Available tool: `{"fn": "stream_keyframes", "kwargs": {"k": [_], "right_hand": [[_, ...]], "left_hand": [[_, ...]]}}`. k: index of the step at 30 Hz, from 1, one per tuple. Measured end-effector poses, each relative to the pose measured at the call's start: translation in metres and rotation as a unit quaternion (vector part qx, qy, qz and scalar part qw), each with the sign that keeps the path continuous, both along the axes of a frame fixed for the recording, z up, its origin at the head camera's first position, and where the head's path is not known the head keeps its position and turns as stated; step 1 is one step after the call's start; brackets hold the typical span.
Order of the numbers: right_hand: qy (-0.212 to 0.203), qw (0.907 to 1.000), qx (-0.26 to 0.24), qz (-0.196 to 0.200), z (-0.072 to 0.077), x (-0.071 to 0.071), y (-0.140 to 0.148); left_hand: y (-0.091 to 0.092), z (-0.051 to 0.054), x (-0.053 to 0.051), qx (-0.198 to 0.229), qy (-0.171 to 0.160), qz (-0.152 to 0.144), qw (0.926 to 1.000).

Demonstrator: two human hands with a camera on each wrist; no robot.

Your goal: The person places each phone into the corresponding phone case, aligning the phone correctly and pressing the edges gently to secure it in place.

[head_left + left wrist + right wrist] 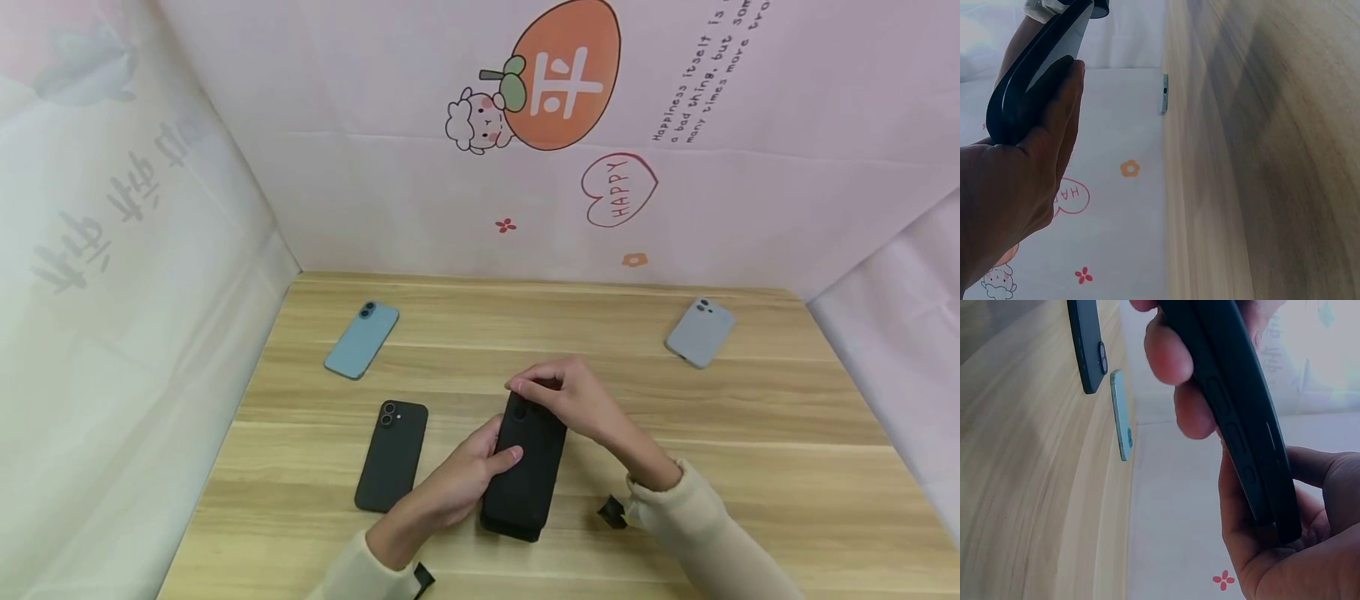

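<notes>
A black phone case (522, 467) is held up over the table, its camera opening near the top. Against it lies a second dark layer, which sticks out a little at the bottom end; whether that is a phone or another case I cannot tell. My left hand (465, 471) grips the long side, thumb across the back. At the top edge, the fingers and thumb of my right hand (573, 396) pinch the case. The right wrist view shows the case (1235, 419) edge-on, with button outlines along its side and both hands on it.
A black phone (392, 458) lies left of my left hand, a blue phone (362, 340) farther back. At the back right lies a pale grey-blue phone (701, 333). Printed cloth (405, 192) hangs behind the wooden table (750, 500) and at its sides.
</notes>
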State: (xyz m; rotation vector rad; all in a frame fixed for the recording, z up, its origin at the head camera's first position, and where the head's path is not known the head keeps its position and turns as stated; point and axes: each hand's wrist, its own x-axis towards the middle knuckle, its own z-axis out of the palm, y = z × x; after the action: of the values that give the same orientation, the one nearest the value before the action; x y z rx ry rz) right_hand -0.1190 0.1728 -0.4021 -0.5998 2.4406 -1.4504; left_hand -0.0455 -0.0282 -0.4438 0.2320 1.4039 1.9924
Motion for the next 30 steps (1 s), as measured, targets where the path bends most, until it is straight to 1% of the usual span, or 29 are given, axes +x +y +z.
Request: {"fn": "stream_keyframes", "kwargs": {"k": [10, 14, 18, 21, 26, 30], "right_hand": [[0.007, 0.9999, 0.004, 0.011, -0.005, 0.004, 0.000], [0.006, 0.9998, 0.004, 0.017, -0.007, 0.005, -0.001], [0.002, 0.9999, 0.003, 0.015, -0.009, 0.007, -0.001], [0.000, 0.9999, -0.001, 0.015, -0.010, 0.008, -0.002], [0.004, 0.9999, -0.005, 0.012, -0.011, 0.008, -0.003], [0.013, 0.9999, -0.006, 0.007, -0.013, 0.008, -0.004]], "left_hand": [[-0.001, -0.003, 0.001, 0.006, 0.000, -0.009, 0.9999], [0.000, -0.002, 0.001, 0.005, -0.001, -0.007, 1.0000], [-0.001, -0.001, 0.001, 0.006, 0.004, -0.011, 0.9999], [-0.001, -0.001, 0.001, 0.008, 0.002, -0.013, 0.9999], [-0.003, -0.001, 0.001, 0.006, -0.005, -0.011, 0.9999], [-0.003, -0.002, 0.001, 0.007, -0.010, -0.003, 0.9999]]}}
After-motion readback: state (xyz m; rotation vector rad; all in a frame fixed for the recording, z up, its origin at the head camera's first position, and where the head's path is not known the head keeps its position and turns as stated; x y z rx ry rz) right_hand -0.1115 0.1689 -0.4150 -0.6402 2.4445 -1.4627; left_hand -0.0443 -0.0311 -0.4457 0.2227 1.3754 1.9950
